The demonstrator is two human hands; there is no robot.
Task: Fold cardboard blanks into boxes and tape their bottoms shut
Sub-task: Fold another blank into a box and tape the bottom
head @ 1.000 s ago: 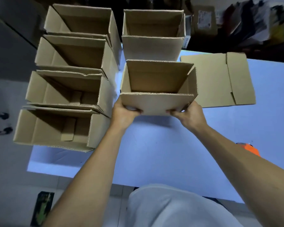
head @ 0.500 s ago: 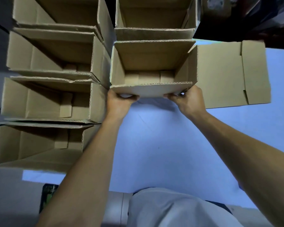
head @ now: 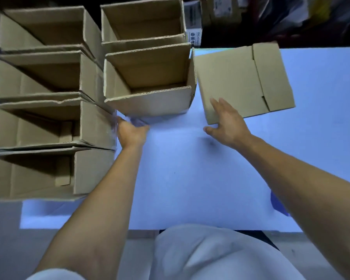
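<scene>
Head view, tabletop: the pale blue tabletop fills the middle of the frame, with cardboard crowding its upper left.
Head view, newest box: the folded box stands upright and open-topped at upper centre, tight against a second open box behind it.
Head view, left column: four more open boxes run down the left edge of the frame, packed side by side, the lowest hanging past the tabletop's corner.
Head view, flat blank: the cardboard blank lies flat at upper right, just beside the newest box.
Head view, left hand: the left hand is blurred, at the bottom left corner of the newest box; fingers loose, gripping nothing that I can see.
Head view, right hand: the right hand is spread wide, fingers lying on the near left corner of the flat blank, thumb on the tabletop, no grip closed.
Head view, background: dark clutter along the top right, too dim to name.
</scene>
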